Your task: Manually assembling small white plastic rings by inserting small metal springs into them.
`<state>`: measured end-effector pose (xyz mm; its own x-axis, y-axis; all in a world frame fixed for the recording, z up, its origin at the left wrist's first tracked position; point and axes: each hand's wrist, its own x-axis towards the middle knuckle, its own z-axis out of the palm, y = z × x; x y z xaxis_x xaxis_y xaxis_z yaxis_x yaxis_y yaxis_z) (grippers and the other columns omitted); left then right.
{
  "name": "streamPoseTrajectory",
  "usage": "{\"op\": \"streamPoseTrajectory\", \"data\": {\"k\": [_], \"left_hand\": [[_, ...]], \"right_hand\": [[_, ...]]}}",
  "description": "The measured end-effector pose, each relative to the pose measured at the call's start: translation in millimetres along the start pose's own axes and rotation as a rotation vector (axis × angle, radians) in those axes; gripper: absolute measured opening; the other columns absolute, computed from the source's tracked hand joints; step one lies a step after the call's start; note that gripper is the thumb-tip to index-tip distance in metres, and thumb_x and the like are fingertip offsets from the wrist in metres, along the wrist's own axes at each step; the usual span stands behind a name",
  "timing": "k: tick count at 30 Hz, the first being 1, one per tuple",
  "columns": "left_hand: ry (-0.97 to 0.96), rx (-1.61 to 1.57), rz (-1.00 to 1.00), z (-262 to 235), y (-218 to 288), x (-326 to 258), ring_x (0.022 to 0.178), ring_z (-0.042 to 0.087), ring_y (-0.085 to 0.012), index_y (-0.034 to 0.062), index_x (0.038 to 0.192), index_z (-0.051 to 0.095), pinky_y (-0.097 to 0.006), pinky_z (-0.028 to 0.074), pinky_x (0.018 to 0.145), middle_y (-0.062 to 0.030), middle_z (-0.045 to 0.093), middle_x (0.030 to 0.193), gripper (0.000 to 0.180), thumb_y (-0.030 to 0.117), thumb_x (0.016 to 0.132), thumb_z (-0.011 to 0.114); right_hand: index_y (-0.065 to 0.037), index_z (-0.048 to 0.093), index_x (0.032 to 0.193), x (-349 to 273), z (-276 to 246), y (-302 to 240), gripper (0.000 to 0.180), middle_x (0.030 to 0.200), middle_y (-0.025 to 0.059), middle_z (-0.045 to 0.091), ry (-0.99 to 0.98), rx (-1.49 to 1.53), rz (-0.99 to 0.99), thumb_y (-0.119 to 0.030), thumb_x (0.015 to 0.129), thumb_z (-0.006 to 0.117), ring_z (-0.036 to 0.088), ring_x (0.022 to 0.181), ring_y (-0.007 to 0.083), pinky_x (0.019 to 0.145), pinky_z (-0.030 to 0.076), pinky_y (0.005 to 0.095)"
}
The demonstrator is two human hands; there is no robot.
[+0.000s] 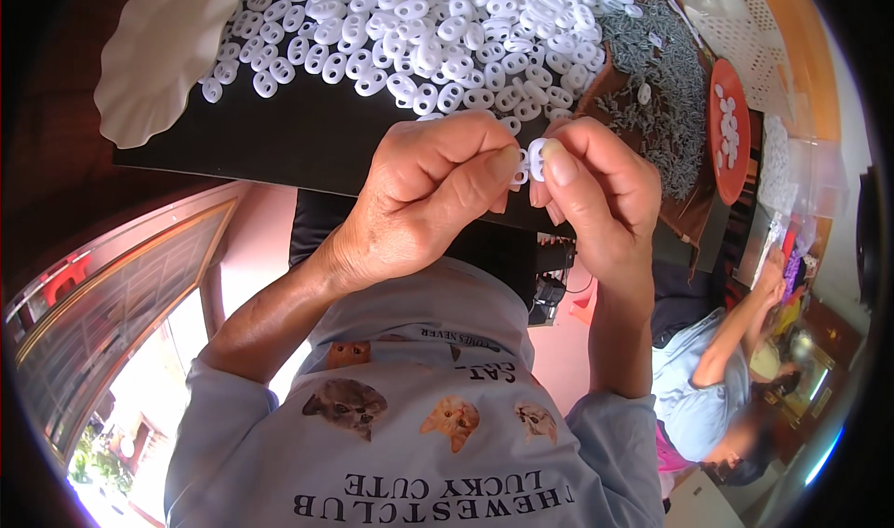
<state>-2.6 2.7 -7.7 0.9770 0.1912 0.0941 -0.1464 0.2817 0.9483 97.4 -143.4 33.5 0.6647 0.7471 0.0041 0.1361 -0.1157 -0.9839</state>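
Both my hands meet above the front edge of the black tabletop. Between thumb and fingers, my left hand pinches a small white two-hole plastic piece. A second white oval piece is gripped by my right hand, right up against the first. Whether the two pieces are joined cannot be made out, as fingertips cover parts of them. Just beyond my hands spreads a large pile of similar white two-hole pieces.
Right of the pile, many tiny grey metal parts lie on a brown sheet. Past them are a red plate with white pieces and a perforated white basket. A cream wavy-edged tray is at left. Another person works at far right.
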Motion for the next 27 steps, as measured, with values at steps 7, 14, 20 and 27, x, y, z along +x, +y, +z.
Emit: {"op": "streamPoseTrajectory", "data": {"k": [7, 14, 20, 27], "left_hand": [[-0.001, 0.001, -0.025, 0.5, 1.6, 0.6, 0.061, 0.051, -0.0069, -0.0015, 0.092, 0.059, -0.021, 0.041, 0.055, -0.0043, 0.059, 0.075, 0.019, 0.013, 0.097, 0.048], [-0.014, 0.002, 0.015, -0.6, -2.6, 1.3, 0.061, 0.051, -0.0069, -0.0020, 0.094, 0.059, -0.021, 0.041, 0.055, -0.0041, 0.059, 0.073, 0.019, 0.013, 0.097, 0.049], [-0.011, 0.050, 0.012, -0.8, -0.7, -0.2, 0.061, 0.052, -0.0072, -0.0025, 0.094, 0.058, -0.021, 0.041, 0.056, -0.0038, 0.058, 0.072, 0.019, 0.014, 0.097, 0.049], [-0.028, 0.050, -0.008, -1.5, 2.7, 0.6, 0.062, 0.052, -0.0078, -0.0020, 0.092, 0.058, -0.021, 0.042, 0.056, -0.0033, 0.057, 0.074, 0.020, 0.015, 0.097, 0.049]], "right_hand": [[0.002, 0.056, 0.082, -1.3, -1.7, 2.3, 0.014, 0.060, -0.0016, 0.050, -0.010, -0.043, -0.009, -0.007, 0.091, 0.060, 0.041, 0.054, 0.0023, 0.048, 0.032, 0.0202], [0.002, 0.055, 0.082, -1.5, 3.3, 0.7, 0.014, 0.060, -0.0011, 0.049, 0.004, -0.046, -0.017, -0.007, 0.091, 0.059, 0.041, 0.053, 0.0034, 0.048, 0.033, 0.0212], [0.001, 0.055, 0.081, -3.2, 4.8, -4.7, 0.015, 0.060, 0.0000, 0.049, -0.008, -0.080, 0.030, -0.007, 0.092, 0.058, 0.042, 0.053, 0.0043, 0.047, 0.033, 0.0219], [0.001, 0.053, 0.078, -4.4, 5.7, -4.6, 0.017, 0.060, 0.0007, 0.046, 0.015, -0.106, 0.012, -0.007, 0.092, 0.058, 0.037, 0.052, 0.0065, 0.047, 0.031, 0.0242]]}}
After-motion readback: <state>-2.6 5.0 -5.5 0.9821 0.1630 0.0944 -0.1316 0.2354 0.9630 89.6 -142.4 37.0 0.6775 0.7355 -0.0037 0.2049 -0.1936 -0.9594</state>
